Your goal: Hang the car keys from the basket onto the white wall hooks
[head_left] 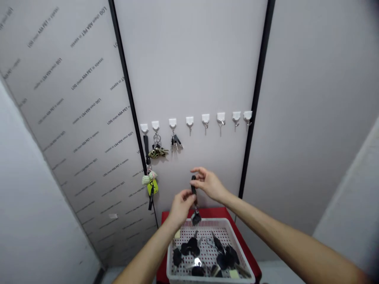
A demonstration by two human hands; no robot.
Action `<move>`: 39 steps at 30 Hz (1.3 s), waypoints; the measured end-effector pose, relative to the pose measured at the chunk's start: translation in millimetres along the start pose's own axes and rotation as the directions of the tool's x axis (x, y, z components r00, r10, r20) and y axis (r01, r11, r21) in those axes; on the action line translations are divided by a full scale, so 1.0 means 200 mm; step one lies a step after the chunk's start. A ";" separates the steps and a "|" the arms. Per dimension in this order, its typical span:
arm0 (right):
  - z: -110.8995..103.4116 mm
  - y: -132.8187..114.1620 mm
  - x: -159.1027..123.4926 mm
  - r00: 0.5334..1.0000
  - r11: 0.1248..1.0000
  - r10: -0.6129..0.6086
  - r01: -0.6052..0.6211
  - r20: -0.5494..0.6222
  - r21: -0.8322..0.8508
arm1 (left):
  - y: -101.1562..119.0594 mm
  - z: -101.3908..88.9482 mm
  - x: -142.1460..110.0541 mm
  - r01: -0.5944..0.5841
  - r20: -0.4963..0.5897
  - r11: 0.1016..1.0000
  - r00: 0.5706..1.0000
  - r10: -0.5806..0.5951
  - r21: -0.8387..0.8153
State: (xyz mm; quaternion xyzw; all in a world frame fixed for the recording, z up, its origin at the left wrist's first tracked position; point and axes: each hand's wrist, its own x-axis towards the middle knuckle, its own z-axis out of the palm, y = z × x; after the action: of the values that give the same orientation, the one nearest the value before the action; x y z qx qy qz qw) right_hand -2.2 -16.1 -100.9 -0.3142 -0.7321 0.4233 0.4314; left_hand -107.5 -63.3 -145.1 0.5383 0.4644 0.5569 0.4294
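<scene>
Between my two hands hangs a keychain with a black strap (pixel 194 188) and a dark, shiny piece (pixel 196 217) dangling at its lower end. My left hand (pixel 181 206) pinches the lower part of the strap. My right hand (pixel 208 184) grips the strap near its top between thumb and fingers. Both hands are in front of the wall, just above a white perforated plastic basket (pixel 199 223). Several black-headed keys (pixel 191 246) lie in the basket, some in bunches, with yellow paper bits (pixel 233 273) among them.
A row of white adhesive hooks (pixel 189 120) runs along the wall. The three leftmost carry a black strap with a yellow-green tag (pixel 152 187), a bunch with brass-coloured charms (pixel 155 153) and small keys (pixel 176 141). The basket stands on a red surface (pixel 216 213).
</scene>
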 end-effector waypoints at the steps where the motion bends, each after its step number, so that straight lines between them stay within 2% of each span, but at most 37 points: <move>1: 0.00 -0.04 0.05 0.998 0.999 -0.045 0.046 -0.053 0.015 | 0.06 -0.01 0.02 -0.002 -0.039 1.000 0.999 0.001 -0.019; 3: -0.02 -0.12 0.14 0.977 0.991 -0.125 0.131 -0.172 0.025 | 0.18 -0.02 0.08 -0.040 -0.124 0.999 0.992 0.036 -0.029; 7: -0.05 -0.27 0.33 0.893 0.961 -0.261 0.277 -0.366 -0.011 | 0.40 -0.01 0.21 -0.160 -0.218 0.987 0.964 0.152 -0.019; 11: -0.10 -0.36 0.46 0.827 0.952 -0.291 0.298 -0.481 -0.063 | 0.51 0.02 0.34 -0.218 -0.260 0.974 0.938 0.228 0.068; 13: -0.13 -0.37 0.50 0.818 0.961 -0.275 0.249 -0.506 -0.120 | 0.52 0.03 0.39 -0.222 -0.283 0.964 0.924 0.256 0.147; 16: -0.14 -0.36 0.53 0.828 0.967 -0.233 0.143 -0.510 -0.209 | 0.50 0.03 0.45 -0.202 -0.305 0.942 0.910 0.282 0.269; 19: -0.15 -0.34 0.55 0.837 0.945 -0.243 0.089 -0.491 -0.316 | 0.47 0.03 0.48 -0.152 -0.297 0.918 0.916 0.270 0.366; 23: -0.17 -0.32 0.50 0.826 0.893 -0.321 0.100 -0.464 -0.439 | 0.43 0.03 0.43 -0.110 -0.258 0.906 0.938 0.230 0.410; 26: -0.18 -0.25 0.39 0.808 0.857 -0.386 0.135 -0.445 -0.498 | 0.33 0.02 0.33 -0.126 -0.184 0.902 0.958 0.218 0.413; 27: -0.18 -0.21 0.33 0.821 0.844 -0.393 0.144 -0.415 -0.516 | 0.27 0.01 0.29 -0.127 -0.144 0.907 0.969 0.199 0.401; 29: -0.17 -0.09 0.18 0.903 0.821 -0.345 0.158 -0.257 -0.548 | 0.12 0.00 0.19 -0.102 -0.049 0.925 0.991 0.128 0.367; 30: -0.16 -0.02 0.09 0.955 0.812 -0.272 0.161 -0.120 -0.561 | 0.03 -0.01 0.13 -0.079 0.008 0.928 0.997 0.082 0.364; 31: -0.15 0.06 -0.01 0.985 0.803 -0.169 0.164 0.046 -0.572 | -0.07 -0.01 0.06 -0.054 0.066 0.924 0.997 0.031 0.378; 32: -0.13 0.14 -0.10 0.974 0.796 -0.047 0.169 0.220 -0.581 | -0.16 -0.01 0.00 -0.029 0.127 0.911 0.992 -0.026 0.410; 33: -0.11 0.21 -0.20 0.923 0.786 0.079 0.175 0.376 -0.593 | -0.24 -0.01 -0.06 -0.009 0.187 0.885 0.978 -0.088 0.465; 35: -0.08 0.36 -0.37 0.798 0.754 0.232 0.214 0.556 -0.621 | -0.38 0.00 -0.17 -0.014 0.294 0.802 0.934 -0.203 0.597; 36: -0.07 0.41 -0.43 0.758 0.720 0.275 0.244 0.591 -0.649 | -0.42 0.01 -0.22 -0.048 0.335 0.747 0.912 -0.238 0.663; 37: -0.05 0.46 -0.48 0.737 0.677 0.304 0.278 0.603 -0.681 | -0.46 0.02 -0.25 -0.099 0.370 0.690 0.893 -0.257 0.717; 39: -0.04 0.52 -0.54 0.738 0.577 0.334 0.332 0.587 -0.746 | -0.49 0.03 -0.28 -0.211 0.424 0.580 0.867 -0.261 0.787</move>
State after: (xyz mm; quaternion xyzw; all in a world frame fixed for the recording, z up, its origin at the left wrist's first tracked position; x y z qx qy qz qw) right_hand 60.5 -55.5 -231.5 -0.3002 -0.9443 0.1206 -0.0599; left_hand -100.8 -98.4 -251.9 0.7912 0.5477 0.1161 0.2462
